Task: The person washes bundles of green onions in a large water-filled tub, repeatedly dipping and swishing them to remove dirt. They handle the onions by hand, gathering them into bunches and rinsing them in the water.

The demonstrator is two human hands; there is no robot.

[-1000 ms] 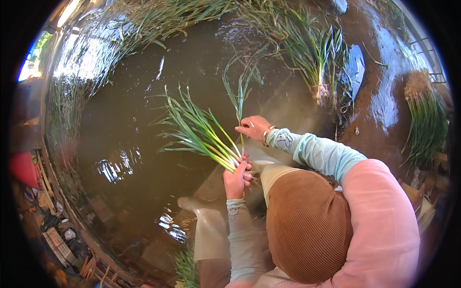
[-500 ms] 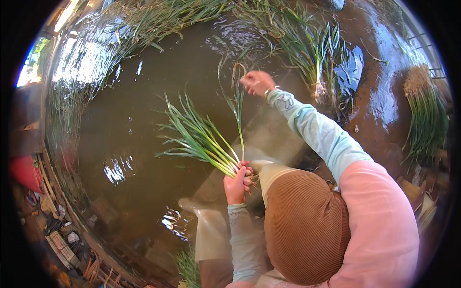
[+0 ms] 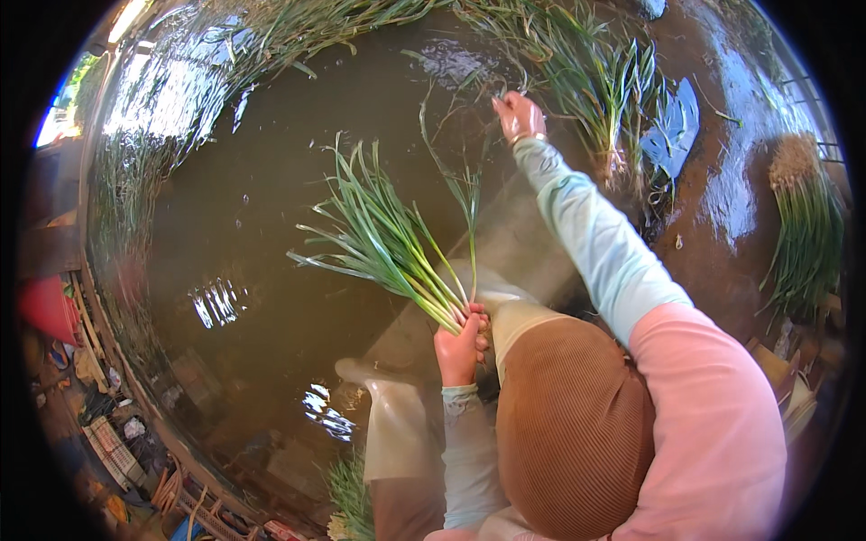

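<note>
My left hand [image 3: 461, 350] is closed around the white root ends of a bunch of green onions [image 3: 394, 245], whose long green leaves fan out up and to the left. One stalk [image 3: 470, 225] stands apart on the right, with thin withered tips trailing above it. Farther off, to the right, my right hand [image 3: 520, 115] is stretched out over muddy water. Its fingers are pinched together beside thin brownish strands, and what they hold cannot be made out.
Brown water [image 3: 271, 180] surrounds my legs. Loose leaves [image 3: 379, 18] float along the far side and left. Green onions [image 3: 613, 117] lie at the far right beside a blue sheet [image 3: 672, 131]; another bunch [image 3: 803, 216] rests farther right. A red container [image 3: 47, 308] stands left. Brown ribbed cloth [image 3: 577, 424] fills the lower middle.
My right hand has moved away to the upper right, farther from the stalks. My left hand and the green onions have shifted slightly to the right.
</note>
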